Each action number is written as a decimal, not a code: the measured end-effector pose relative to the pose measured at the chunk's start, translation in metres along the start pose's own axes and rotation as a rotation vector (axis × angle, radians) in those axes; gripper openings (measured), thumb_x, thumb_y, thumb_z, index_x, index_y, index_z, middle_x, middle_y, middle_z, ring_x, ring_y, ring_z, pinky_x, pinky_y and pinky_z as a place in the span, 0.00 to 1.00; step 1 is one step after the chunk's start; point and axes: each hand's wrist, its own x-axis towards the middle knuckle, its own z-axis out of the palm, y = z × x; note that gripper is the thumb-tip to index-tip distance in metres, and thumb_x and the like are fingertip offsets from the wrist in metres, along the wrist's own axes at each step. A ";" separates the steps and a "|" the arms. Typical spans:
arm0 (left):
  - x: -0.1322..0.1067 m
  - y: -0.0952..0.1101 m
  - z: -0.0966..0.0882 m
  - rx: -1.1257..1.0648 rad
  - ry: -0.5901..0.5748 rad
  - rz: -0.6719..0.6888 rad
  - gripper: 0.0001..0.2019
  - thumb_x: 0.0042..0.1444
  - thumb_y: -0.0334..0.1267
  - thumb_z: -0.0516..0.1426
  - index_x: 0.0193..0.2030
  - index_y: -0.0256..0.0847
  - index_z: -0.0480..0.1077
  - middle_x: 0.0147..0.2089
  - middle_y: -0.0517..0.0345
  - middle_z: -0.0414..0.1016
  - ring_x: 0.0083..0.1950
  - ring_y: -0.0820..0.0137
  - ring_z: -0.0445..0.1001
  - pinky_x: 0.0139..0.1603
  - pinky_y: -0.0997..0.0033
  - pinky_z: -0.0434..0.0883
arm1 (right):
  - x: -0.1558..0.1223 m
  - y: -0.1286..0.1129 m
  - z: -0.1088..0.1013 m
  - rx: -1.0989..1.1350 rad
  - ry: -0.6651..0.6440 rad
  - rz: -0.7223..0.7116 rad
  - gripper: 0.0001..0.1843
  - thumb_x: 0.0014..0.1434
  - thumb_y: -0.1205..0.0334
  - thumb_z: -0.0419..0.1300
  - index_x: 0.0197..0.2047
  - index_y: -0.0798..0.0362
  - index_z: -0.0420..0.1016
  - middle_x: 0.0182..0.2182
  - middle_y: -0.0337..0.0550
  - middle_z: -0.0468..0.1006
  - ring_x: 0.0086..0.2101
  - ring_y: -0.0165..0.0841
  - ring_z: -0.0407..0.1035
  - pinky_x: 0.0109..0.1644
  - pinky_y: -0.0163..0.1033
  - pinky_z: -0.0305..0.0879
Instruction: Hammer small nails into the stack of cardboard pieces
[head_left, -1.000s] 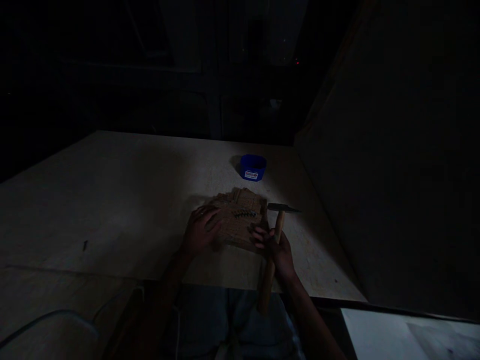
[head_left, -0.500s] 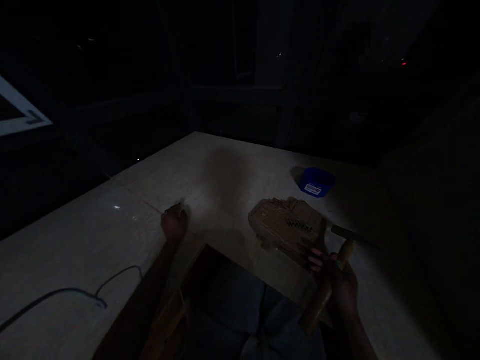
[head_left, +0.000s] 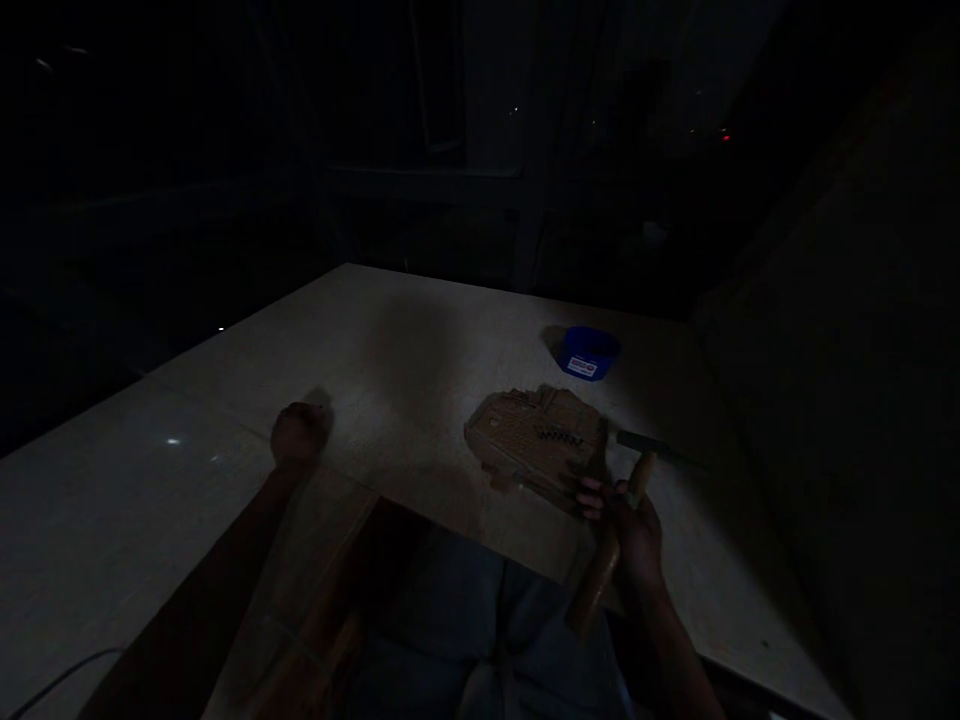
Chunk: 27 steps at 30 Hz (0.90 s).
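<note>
Though the room is very dark, the right hand (head_left: 636, 525) at 5 o'clock has fingers clamped on a hammer (head_left: 594, 585): stiff, likely head-heavy, best gripped by its wooden handle. At 9 o'clock the left hand (head_left: 295, 437) rests on the table (head_left: 420, 360), fingers curled in. A nail-studded block (head_left: 525, 440) crowds the hammer's left; a blue tub (head_left: 587, 352) sits at 1 o'clock.

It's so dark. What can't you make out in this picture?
All in the head view:
Whether the closed left hand holds anything: too dark and too small.
Contents of the round blue plastic tub: its wall and the dark hide them.
The room beyond the pale table: lost in darkness.
The middle of the wooden-handled hammer: the right hand covers it.
</note>
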 end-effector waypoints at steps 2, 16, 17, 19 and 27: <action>-0.009 0.020 0.003 -0.204 0.026 0.008 0.08 0.53 0.40 0.56 0.37 0.38 0.71 0.41 0.46 0.78 0.44 0.59 0.76 0.45 0.59 0.73 | 0.001 0.001 0.002 0.010 0.000 -0.010 0.26 0.42 0.55 0.77 0.35 0.50 0.65 0.34 0.47 0.85 0.26 0.38 0.79 0.27 0.38 0.74; -0.137 0.217 0.072 -1.059 -0.678 0.114 0.26 0.44 0.60 0.65 0.37 0.38 0.75 0.30 0.55 0.77 0.27 0.73 0.71 0.25 0.74 0.68 | 0.004 0.006 0.001 0.052 -0.039 -0.022 0.22 0.48 0.54 0.74 0.35 0.49 0.64 0.35 0.48 0.85 0.30 0.39 0.81 0.29 0.39 0.75; -0.141 0.222 0.077 -1.044 -0.701 0.121 0.26 0.44 0.61 0.65 0.37 0.38 0.75 0.32 0.53 0.78 0.28 0.71 0.73 0.26 0.73 0.69 | 0.004 0.007 0.002 0.044 -0.041 -0.015 0.22 0.48 0.53 0.74 0.35 0.49 0.64 0.36 0.48 0.85 0.31 0.40 0.81 0.30 0.40 0.76; -0.147 0.230 0.087 -1.019 -0.729 0.144 0.27 0.44 0.61 0.65 0.38 0.38 0.74 0.34 0.51 0.80 0.30 0.69 0.76 0.28 0.72 0.72 | 0.005 0.008 0.002 0.031 -0.053 0.001 0.23 0.49 0.53 0.74 0.35 0.49 0.64 0.39 0.48 0.85 0.34 0.42 0.82 0.33 0.42 0.77; -0.154 0.238 0.116 -0.947 -0.665 0.319 0.20 0.51 0.53 0.64 0.46 0.41 0.78 0.43 0.50 0.83 0.42 0.63 0.81 0.43 0.64 0.78 | 0.003 0.015 0.005 0.007 -0.116 -0.031 0.20 0.55 0.50 0.71 0.36 0.49 0.64 0.43 0.49 0.84 0.39 0.41 0.81 0.44 0.46 0.78</action>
